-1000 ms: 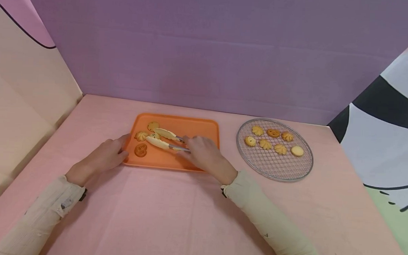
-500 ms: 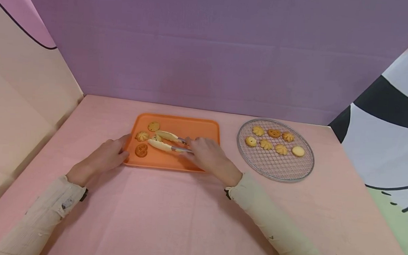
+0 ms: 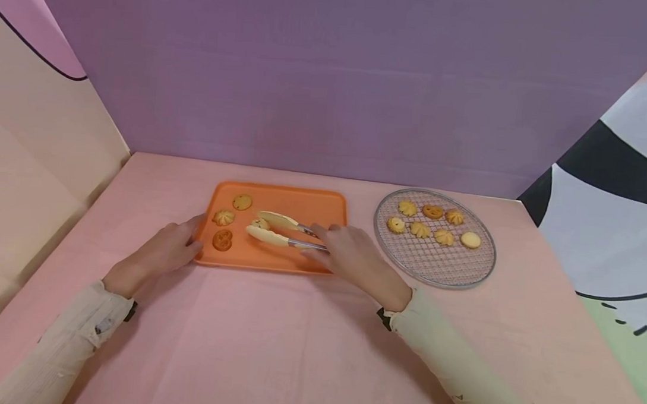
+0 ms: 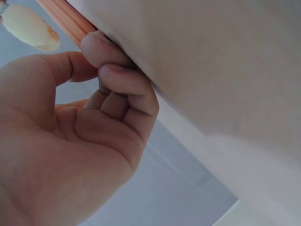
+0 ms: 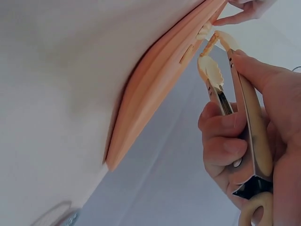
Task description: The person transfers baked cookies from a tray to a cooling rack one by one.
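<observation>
My left hand grips the left edge of the orange tray, its thumb and curled fingers at the rim in the left wrist view. With my right hand I hold metal tongs that have cream scalloped tips. A cookie sits between those tips, over the middle-left of the tray. Along the tray's left side lie a round flat cookie, a swirled cookie and a pretzel-shaped cookie.
A round wire mesh rack lies to the right of the tray, bearing several cookies in two rows across its upper half. The pink table meets a purple wall at the back and printed panels at both sides.
My right hand has drawn the tongs to the right, and the cookie between their tips has come along, away from the other tray cookies. My left hand stays at the tray's edge.
</observation>
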### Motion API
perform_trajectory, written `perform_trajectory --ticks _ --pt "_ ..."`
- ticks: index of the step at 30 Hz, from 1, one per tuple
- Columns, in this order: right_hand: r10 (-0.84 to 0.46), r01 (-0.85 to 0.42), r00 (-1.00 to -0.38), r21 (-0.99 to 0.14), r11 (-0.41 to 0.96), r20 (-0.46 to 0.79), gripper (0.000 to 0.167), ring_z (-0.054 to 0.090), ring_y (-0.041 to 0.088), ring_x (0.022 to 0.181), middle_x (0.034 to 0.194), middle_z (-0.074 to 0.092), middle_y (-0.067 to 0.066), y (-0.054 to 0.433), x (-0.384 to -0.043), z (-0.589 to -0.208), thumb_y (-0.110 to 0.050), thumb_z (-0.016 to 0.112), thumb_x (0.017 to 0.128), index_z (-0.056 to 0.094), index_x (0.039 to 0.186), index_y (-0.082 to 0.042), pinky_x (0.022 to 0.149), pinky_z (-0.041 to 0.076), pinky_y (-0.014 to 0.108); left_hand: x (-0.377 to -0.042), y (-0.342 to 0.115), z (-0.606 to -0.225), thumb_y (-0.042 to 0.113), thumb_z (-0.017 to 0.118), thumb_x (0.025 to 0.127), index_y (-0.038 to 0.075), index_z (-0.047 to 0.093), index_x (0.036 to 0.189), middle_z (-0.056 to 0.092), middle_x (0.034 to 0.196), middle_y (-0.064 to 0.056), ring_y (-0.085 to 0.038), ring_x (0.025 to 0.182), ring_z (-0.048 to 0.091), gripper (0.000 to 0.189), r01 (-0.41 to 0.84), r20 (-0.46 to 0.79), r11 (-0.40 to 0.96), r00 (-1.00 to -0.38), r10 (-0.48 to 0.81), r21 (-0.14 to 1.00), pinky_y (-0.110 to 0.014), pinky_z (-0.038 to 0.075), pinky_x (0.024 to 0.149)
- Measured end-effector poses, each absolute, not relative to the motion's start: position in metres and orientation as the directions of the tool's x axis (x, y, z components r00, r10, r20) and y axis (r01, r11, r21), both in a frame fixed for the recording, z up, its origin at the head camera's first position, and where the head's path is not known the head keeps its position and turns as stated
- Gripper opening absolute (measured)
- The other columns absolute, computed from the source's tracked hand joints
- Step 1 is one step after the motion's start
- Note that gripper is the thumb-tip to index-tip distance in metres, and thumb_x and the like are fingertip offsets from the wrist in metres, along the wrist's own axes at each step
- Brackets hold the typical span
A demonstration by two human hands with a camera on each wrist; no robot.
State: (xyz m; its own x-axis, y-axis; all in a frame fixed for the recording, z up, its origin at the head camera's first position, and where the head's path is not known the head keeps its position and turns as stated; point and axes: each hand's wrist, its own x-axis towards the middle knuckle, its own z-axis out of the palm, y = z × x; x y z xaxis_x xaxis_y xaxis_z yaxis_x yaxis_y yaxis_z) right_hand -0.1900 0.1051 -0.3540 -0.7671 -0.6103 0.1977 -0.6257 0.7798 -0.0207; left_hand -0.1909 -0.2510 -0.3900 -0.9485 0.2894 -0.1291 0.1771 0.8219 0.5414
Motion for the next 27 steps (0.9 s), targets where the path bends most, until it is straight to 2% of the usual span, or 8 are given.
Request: perform_trajectory --ticks 5,10,19,27 --pt "-0.579 -0.596 -0.793 -0.043 0.802 0.192 0.051 0.06 0.018 0.061 0.078 0.066 0.007 0.123 -0.18 -0.351 -0.048 0.066 0.093 0.064 0.129 -0.011 0.052 0.049 0.033 -0.19 -0.25 -0.39 0.009 0.051 0.097 -0.01 0.023 0.153 0.054 0.068 -0.005 -0.015 0.057 0.05 0.065 0.179 -0.129 0.821 -0.948 0.292 0.542 -0.031 0.042 0.054" --pt "-0.549 -0.563 -0.808 -0.002 0.827 0.214 0.051 0.057 0.017 0.057 0.076 0.064 0.006 0.143 -0.172 -0.349 -0.047 0.067 0.092 0.065 0.129 -0.012 0.046 0.043 0.031 -0.189 -0.25 -0.388 0.008 0.051 0.097 -0.01 0.022 0.153 0.055 0.068 -0.004 -0.015 0.057 0.051 0.065 0.183 -0.126 0.819 -0.947 0.296 0.544 -0.031 0.043 0.054" --pt "-0.532 -0.553 -0.788 0.023 0.833 0.309 0.051 0.05 0.016 0.049 0.07 0.058 0.004 0.172 -0.163 -0.349 -0.047 0.073 0.087 0.066 0.122 -0.011 0.042 0.04 0.031 -0.189 -0.249 -0.388 0.008 0.051 0.098 -0.01 0.021 0.153 0.053 0.068 -0.004 -0.015 0.057 0.05 0.065 0.177 -0.131 0.819 -0.947 0.292 0.545 -0.031 0.042 0.054" --pt "-0.512 -0.541 -0.787 0.015 0.841 0.344 0.052 0.056 0.02 0.051 0.072 0.062 0.008 0.19 -0.16 -0.346 -0.047 0.073 0.087 0.067 0.123 -0.011 0.043 0.043 0.034 -0.191 -0.249 -0.39 0.009 0.051 0.098 -0.01 0.021 0.153 0.053 0.068 -0.004 -0.015 0.055 0.049 0.065 0.171 -0.137 0.82 -0.947 0.289 0.547 -0.03 0.042 0.051"
